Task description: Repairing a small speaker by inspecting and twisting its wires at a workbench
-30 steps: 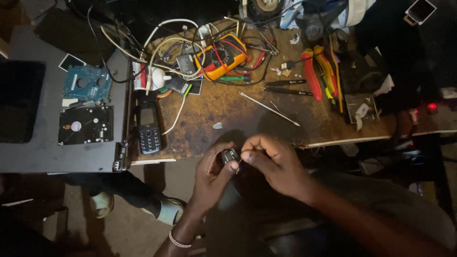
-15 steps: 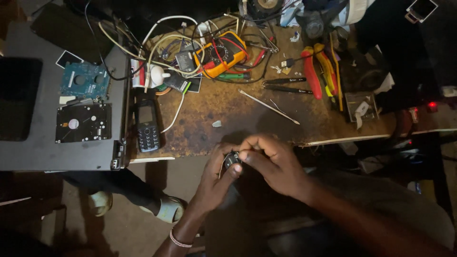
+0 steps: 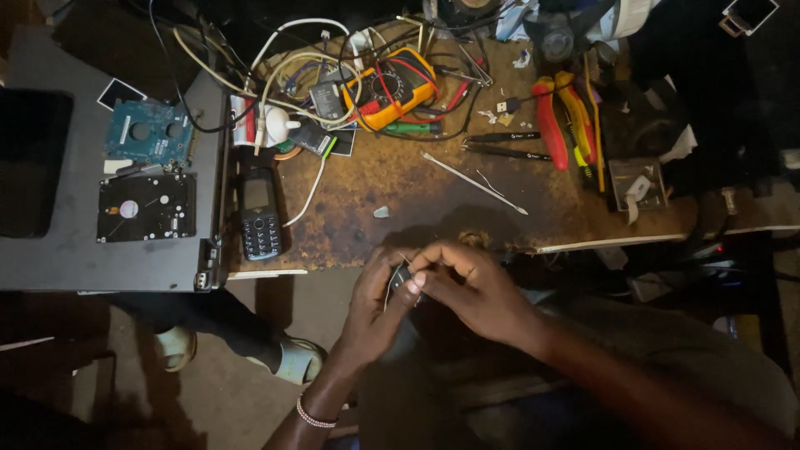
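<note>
My left hand [image 3: 372,310] and my right hand [image 3: 471,289] meet just below the front edge of the brown workbench [image 3: 433,200]. Between the fingertips of both sits a small dark part [image 3: 401,278] with a thin wire sticking out of it. Both hands pinch it. The part is mostly hidden by my fingers, so I cannot tell what kind it is. A beaded band circles my left wrist.
On the bench lie a black keypad phone [image 3: 259,213], an orange multimeter [image 3: 392,87] in a tangle of cables, red and yellow pliers [image 3: 562,117], tweezers [image 3: 472,181]. A hard drive [image 3: 145,207] and a circuit board [image 3: 149,133] rest on a grey closed laptop [image 3: 50,258]. A foot in a sandal [image 3: 287,360] shows below.
Both hands have lifted slightly toward the bench edge with the small part still pinched between them. The view has shifted a little; the bench items stay put.
</note>
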